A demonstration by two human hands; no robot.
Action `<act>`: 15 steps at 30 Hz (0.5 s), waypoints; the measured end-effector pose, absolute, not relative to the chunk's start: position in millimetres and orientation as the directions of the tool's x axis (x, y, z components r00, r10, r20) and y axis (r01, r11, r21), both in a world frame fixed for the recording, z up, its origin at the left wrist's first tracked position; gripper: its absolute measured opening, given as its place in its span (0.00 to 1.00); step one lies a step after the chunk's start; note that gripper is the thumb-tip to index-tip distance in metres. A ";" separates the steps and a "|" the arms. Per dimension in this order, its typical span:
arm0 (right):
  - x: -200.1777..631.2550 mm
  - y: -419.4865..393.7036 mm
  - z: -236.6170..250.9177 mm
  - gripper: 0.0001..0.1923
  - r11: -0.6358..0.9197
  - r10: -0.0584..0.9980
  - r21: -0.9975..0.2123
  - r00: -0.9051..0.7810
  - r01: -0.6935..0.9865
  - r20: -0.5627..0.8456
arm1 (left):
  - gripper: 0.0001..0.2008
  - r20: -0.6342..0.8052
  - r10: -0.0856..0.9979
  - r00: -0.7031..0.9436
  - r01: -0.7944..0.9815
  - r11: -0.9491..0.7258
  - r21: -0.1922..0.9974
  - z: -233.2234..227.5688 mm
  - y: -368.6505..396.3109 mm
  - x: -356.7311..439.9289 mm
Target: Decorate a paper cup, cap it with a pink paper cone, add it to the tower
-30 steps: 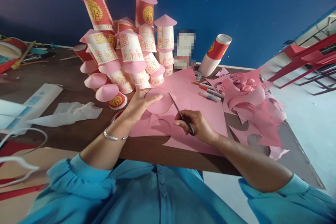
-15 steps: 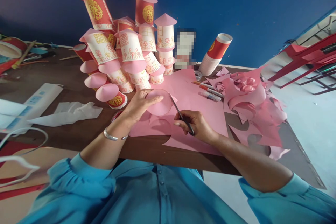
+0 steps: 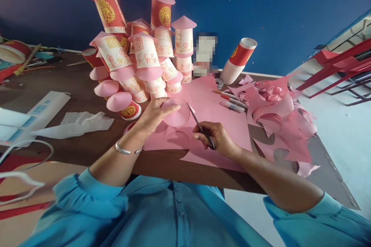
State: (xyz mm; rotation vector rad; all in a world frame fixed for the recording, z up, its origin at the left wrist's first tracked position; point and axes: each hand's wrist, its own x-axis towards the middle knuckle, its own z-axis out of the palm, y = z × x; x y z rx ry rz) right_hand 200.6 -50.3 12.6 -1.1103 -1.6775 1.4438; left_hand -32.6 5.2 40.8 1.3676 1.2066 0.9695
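Observation:
My left hand (image 3: 158, 114) pinches a round disc of pink paper (image 3: 178, 115) at its left side, thumb lying on top. Black-handled scissors (image 3: 199, 126) sit in my right hand (image 3: 216, 137), fingers wrapped round the handles. Their blades point up and left, with the tip at the disc's right edge. A small pointed bit of pink paper shows by the blades; whether it joins the disc I cannot tell. Beneath both hands lie large pink paper sheets (image 3: 220, 135) on the brown table (image 3: 162, 162).
Behind my left hand stand stacked paper-cup towers (image 3: 146, 56) with pink cone roofs. A leaning cup stack (image 3: 239, 60), a tape roll (image 3: 219, 83), markers (image 3: 232, 105) and a heap of pink scraps (image 3: 278, 104) are at the right. Crumpled white tissue (image 3: 78, 123) lies left.
The view has shifted very slightly. Both hands, the pink disc and the scissors stay in almost the same places.

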 end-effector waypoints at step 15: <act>203.3 -50.3 11.5 0.25 0.054 0.900 -0.982 -0.435 0.179 -0.030 | 0.17 -0.061 0.976 0.211 0.106 0.039 0.994 42.7 5.4 -32.1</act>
